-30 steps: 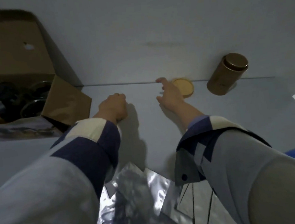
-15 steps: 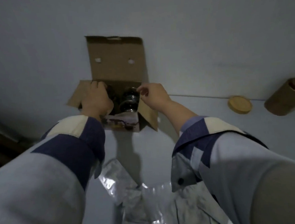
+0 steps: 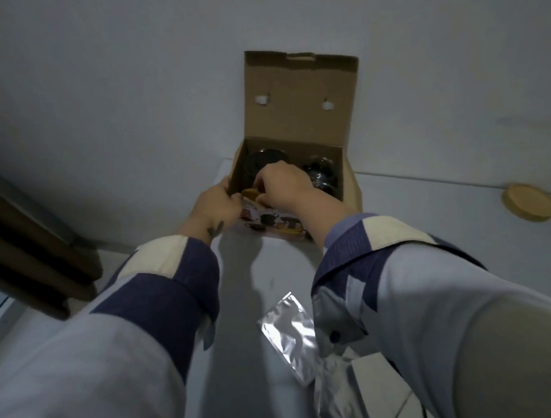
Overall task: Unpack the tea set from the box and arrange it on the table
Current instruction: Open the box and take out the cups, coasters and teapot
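An open cardboard box point(image 3: 299, 108) stands on the pale table point(image 3: 257, 292) against the wall, its lid flap upright. Dark glass tea pieces point(image 3: 319, 169) sit inside, one at the back left and one at the right. My left hand point(image 3: 216, 205) grips the box's front left corner. My right hand point(image 3: 282, 183) reaches into the box at the front left, fingers pinched on a round tan wooden coaster point(image 3: 249, 194) that is mostly hidden. A second wooden coaster point(image 3: 529, 201) lies flat on the table at the far right.
A crinkled silver foil bag point(image 3: 288, 328) and pale packaging point(image 3: 364, 390) lie on the table near me, partly under my right sleeve. A dark brown frame point(image 3: 22, 235) runs along the left beyond the table's edge. The wall rises right behind the box.
My right hand left the coaster on the table at the right, came to the box, then dipped inside and pinched a tan disc. My left hand shifted to the box's front left corner.
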Action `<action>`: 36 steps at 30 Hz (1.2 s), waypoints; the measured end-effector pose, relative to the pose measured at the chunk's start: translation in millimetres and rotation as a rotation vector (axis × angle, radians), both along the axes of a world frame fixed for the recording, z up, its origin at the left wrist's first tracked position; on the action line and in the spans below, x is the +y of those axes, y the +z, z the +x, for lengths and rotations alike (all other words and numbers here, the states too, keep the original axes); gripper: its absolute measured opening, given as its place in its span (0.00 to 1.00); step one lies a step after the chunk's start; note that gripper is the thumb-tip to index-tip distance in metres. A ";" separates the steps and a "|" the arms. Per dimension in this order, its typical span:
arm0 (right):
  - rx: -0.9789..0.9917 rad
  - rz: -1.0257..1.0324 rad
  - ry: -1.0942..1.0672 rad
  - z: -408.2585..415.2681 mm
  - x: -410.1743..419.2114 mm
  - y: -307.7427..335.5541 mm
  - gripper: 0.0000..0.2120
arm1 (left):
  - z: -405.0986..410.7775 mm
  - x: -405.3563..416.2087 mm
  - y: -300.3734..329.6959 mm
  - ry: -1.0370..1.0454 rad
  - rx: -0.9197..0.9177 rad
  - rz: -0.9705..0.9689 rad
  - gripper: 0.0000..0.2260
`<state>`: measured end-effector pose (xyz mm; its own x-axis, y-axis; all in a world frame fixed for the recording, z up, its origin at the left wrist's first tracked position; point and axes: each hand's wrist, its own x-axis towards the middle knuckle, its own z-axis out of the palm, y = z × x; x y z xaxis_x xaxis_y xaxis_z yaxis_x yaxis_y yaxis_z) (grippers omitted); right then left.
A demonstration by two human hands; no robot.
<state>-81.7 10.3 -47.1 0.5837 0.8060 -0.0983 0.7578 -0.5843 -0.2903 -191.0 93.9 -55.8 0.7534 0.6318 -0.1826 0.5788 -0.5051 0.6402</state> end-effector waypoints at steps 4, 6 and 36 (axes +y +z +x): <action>-0.018 -0.139 0.008 2.5 10.3 9.3 0.11 | 0.1 -0.8 2.9 0.003 -0.032 -0.058 0.20; -0.017 -0.197 0.015 2.9 12.2 11.4 0.12 | 0.1 0.1 2.1 0.003 -0.041 -0.069 0.21; 0.361 0.193 -0.094 17.6 -25.1 67.2 0.16 | 8.1 14.6 16.3 -0.044 -0.157 0.118 0.21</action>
